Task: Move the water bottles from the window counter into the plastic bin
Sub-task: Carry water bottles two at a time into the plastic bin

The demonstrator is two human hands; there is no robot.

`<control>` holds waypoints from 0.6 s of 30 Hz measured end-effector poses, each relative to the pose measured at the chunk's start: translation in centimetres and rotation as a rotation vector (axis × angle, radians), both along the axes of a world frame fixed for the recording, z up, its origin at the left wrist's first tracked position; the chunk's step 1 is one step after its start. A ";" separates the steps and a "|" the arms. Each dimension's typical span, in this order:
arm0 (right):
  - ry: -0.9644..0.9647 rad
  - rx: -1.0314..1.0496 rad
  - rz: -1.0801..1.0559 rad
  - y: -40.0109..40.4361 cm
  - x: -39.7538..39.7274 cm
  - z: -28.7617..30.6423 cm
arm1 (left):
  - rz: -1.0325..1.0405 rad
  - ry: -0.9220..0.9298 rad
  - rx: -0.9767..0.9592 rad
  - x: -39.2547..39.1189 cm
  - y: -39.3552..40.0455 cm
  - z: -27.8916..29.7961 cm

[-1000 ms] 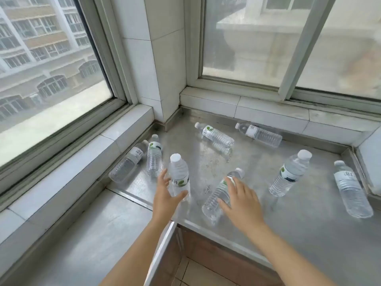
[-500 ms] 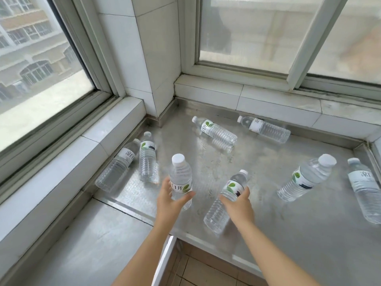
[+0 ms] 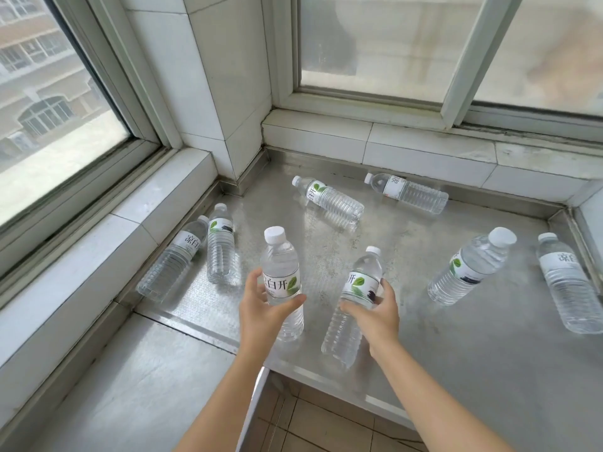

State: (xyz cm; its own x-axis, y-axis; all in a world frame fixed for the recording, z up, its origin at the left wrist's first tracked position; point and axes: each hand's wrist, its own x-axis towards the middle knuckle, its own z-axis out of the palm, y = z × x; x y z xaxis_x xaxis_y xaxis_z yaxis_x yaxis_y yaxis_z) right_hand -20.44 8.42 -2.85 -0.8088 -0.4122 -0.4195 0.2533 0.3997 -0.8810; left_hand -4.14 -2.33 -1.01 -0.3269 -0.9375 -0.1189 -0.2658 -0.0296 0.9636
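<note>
The left hand (image 3: 261,308) grips an upright bottle (image 3: 281,282) round its label, thumb on the right side, fingers curled behind. The right hand (image 3: 375,313) grips a second bottle (image 3: 354,301), tilted with its cap toward the far side; whether its base touches the steel worktop (image 3: 456,353) I cannot tell. Two bottles (image 3: 195,252) lie side by side at the left sill, touching. Two more (image 3: 329,199) lie at the far side near the window. At the right stand a leaning bottle (image 3: 470,267) and, beside it, another (image 3: 569,285) by the edge.
</note>
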 end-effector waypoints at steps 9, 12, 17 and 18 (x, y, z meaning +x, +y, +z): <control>0.214 -0.182 0.139 6.1 -1.2 7.1 | 0.027 0.018 -0.033 -2.2 4.8 5.5; 0.286 -0.232 0.162 9.2 -1.7 9.7 | 0.025 0.032 -0.049 -2.7 7.2 7.7; 0.370 -0.290 0.151 15.3 -2.2 13.2 | 0.004 0.067 -0.096 -3.0 11.9 10.9; 0.390 -0.297 0.146 16.7 -2.4 13.8 | 0.006 0.083 -0.101 -3.0 13.0 11.7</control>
State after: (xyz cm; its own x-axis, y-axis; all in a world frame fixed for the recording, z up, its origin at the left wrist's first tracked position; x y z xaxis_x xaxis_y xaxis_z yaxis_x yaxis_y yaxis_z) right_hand -22.83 25.10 10.90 -0.8071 -0.5879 0.0544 -0.1565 0.1242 -0.9798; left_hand -7.18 10.64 10.64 -0.3265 -0.9452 0.0034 -0.1852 0.0674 0.9804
